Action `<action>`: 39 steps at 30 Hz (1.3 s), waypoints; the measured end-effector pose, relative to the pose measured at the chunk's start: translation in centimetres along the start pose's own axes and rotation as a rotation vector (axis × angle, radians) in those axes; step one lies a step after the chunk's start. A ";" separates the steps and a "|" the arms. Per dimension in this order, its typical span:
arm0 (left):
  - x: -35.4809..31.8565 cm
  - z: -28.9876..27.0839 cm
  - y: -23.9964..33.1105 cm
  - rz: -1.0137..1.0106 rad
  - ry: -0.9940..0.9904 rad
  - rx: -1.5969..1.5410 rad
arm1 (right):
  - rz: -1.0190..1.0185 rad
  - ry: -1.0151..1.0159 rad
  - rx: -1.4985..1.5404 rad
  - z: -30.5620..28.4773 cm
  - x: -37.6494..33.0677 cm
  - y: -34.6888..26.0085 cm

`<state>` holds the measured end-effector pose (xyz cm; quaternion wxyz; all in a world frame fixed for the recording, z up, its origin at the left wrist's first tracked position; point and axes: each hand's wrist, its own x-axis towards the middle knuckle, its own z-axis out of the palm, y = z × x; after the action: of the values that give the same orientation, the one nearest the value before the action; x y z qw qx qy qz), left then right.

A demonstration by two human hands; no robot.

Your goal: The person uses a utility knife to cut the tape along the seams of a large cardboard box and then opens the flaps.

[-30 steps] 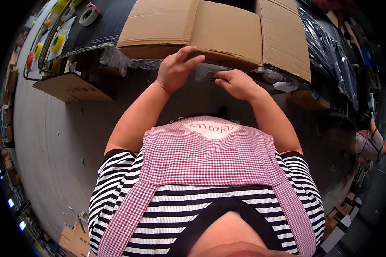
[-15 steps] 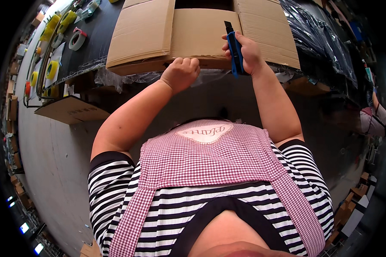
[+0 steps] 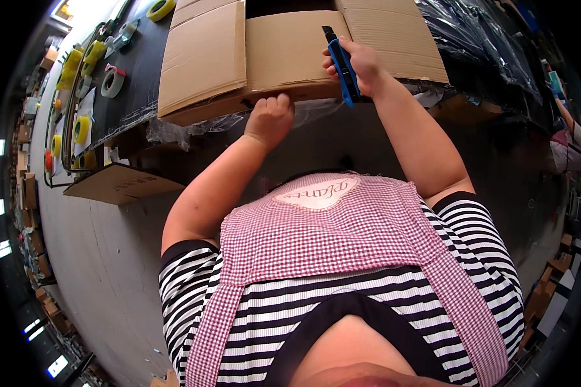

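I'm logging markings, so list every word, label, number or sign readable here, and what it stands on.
Pale patch on the checked apron: script lettering, upside down; wording not copied here.
Cardboard sheet near the table: dark characters, too blurred to read.
Blue cutter in the right hand: no readable text.
Large carton: none readable.

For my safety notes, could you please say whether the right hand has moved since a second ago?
Yes, forward: the right hand has passed the near edge of the carton.

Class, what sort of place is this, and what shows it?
Probably a packing area: a large cardboard box on a black table, yellow tape rolls to its left, and a blue knife.
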<state>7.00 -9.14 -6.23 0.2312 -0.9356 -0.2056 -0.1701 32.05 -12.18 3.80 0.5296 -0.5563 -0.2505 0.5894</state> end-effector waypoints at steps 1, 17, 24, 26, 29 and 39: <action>-0.7 0.4 0.2 -0.033 -0.008 -0.036 | 0.003 0.003 -0.007 0.0 0.0 0.0; 1.3 1.0 4.0 -1.538 0.269 -1.496 | -0.048 0.019 -0.021 0.1 -0.6 0.1; 2.4 1.0 5.8 -1.725 0.576 -1.833 | -0.036 0.021 -0.039 0.0 -0.7 0.1; 2.5 1.2 6.3 -1.749 0.628 -1.941 | -0.016 0.029 -0.022 -0.3 -0.5 0.2; 1.2 3.3 7.2 -1.665 0.639 -1.961 | -0.016 0.056 -0.037 0.3 -0.5 0.3; 0.5 0.1 6.9 -1.506 0.352 -1.790 | -0.011 0.041 -0.021 -0.1 -0.5 0.6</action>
<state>10.61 -14.56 -8.58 -0.6396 -0.3714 -0.4781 -0.4737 31.83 -12.85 3.46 0.5319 -0.5724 -0.2489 0.5723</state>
